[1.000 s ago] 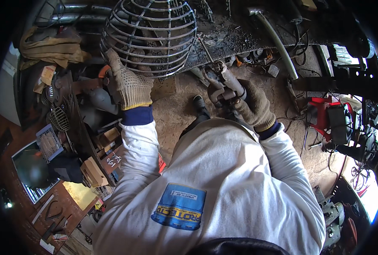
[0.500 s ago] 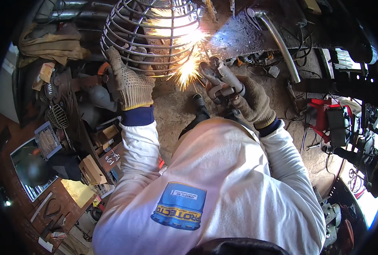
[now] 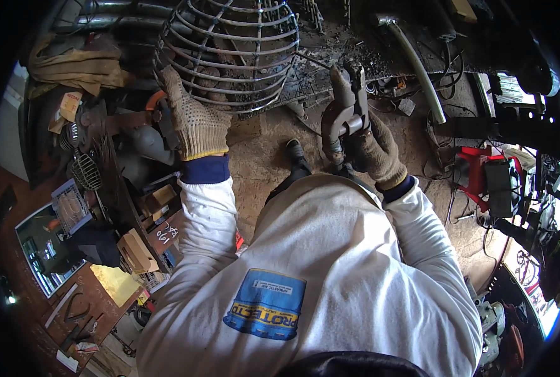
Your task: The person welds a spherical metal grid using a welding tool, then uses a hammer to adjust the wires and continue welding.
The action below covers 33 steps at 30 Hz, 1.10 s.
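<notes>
A round cage of bent metal rods (image 3: 257,55) rests at the top, on the edge of the dark workbench. My left hand (image 3: 198,129), in a dotted knit glove, grips the cage's near left side; its fingertips are partly hidden behind the rods. In my gloved right hand (image 3: 382,154) is a welding electrode holder (image 3: 346,103), tilted upward, with the fingers wrapped round its handle. From its jaws a thin welding rod (image 3: 312,61) points left toward the cage's right rim. Whether the rod's tip touches the rim I cannot tell.
A bent shiny pipe (image 3: 415,66) juts over the bench's right edge. At left, a brown cloth (image 3: 75,69) lies near an orange-ringed clamp-like tool (image 3: 155,100). A red chair (image 3: 471,179) stands at right among cables. Lower left is a cluttered board with hand tools (image 3: 82,314).
The bright arc and flying sparks at the cage's right rim have gone out. My right hand has tipped the electrode holder more upright and slightly right. My left hand stays at the cage.
</notes>
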{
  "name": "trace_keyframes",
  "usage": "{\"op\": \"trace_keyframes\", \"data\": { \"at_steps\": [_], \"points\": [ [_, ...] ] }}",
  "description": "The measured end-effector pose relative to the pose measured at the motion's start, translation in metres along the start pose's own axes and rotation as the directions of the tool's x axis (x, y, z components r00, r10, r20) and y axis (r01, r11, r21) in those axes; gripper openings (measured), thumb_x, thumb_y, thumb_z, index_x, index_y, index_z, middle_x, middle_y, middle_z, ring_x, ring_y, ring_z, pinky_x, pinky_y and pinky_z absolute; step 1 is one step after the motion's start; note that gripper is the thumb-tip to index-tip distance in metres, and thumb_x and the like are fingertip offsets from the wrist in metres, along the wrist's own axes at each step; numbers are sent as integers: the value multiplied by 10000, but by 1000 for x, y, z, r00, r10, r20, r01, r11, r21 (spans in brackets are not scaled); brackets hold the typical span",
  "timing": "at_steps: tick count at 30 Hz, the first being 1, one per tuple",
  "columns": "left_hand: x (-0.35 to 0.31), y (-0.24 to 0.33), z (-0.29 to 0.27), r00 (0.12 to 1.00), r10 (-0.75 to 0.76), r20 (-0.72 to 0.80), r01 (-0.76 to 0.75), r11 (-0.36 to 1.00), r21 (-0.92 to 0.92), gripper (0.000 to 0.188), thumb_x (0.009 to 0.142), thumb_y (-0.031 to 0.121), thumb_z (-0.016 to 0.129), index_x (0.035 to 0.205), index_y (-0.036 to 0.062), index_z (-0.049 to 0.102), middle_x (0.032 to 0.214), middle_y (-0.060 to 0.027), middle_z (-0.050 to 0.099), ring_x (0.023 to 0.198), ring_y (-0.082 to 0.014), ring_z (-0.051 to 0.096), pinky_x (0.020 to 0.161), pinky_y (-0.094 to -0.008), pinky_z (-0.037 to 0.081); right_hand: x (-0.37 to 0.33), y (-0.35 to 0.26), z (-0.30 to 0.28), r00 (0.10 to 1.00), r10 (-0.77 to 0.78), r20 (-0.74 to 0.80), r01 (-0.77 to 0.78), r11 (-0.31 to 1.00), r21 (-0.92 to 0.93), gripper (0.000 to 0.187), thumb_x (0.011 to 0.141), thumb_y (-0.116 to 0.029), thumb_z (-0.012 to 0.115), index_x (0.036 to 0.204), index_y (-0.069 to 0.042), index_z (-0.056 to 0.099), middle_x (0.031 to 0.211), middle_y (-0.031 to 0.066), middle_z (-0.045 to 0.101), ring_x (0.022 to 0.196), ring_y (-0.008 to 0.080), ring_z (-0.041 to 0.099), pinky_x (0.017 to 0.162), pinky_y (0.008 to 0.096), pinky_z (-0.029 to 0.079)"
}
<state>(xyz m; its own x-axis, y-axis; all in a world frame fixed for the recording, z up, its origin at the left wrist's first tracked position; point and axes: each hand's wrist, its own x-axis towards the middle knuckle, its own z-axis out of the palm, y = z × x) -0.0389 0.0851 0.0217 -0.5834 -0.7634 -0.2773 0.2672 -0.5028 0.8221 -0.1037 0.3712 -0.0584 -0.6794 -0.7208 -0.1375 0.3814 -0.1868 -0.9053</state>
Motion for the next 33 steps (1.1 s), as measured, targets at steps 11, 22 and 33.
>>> {"op": "trace_keyframes", "data": {
  "at_steps": [11,22,33],
  "points": [
    [9,-2,-3,1000,0,1,0,1000,-31,591,931,542,581,1375,158,510,1386,-82,542,1208,-302,571,980,-523,520,3,-7,3,998,53,37,-57,993,102,653,924,-494,631,1313,14,498,1057,79,651,899,138,619,801,293,501],
    [19,-3,-9,998,-61,-26,58,993,-99,534,945,495,588,1349,151,529,1324,-80,586,1147,-274,605,946,-499,541,8,-10,-2,997,58,48,-55,997,-63,585,917,-457,662,1259,4,547,1021,86,661,907,179,649,755,298,530],
    [29,-6,-16,992,-64,-107,57,996,-69,524,942,503,589,1312,134,544,1279,-62,609,1119,-249,611,916,-413,549,1,-4,-5,995,-103,-8,96,953,-288,624,890,-516,662,1189,23,568,948,85,666,854,144,631,746,286,508]
  ]
}}
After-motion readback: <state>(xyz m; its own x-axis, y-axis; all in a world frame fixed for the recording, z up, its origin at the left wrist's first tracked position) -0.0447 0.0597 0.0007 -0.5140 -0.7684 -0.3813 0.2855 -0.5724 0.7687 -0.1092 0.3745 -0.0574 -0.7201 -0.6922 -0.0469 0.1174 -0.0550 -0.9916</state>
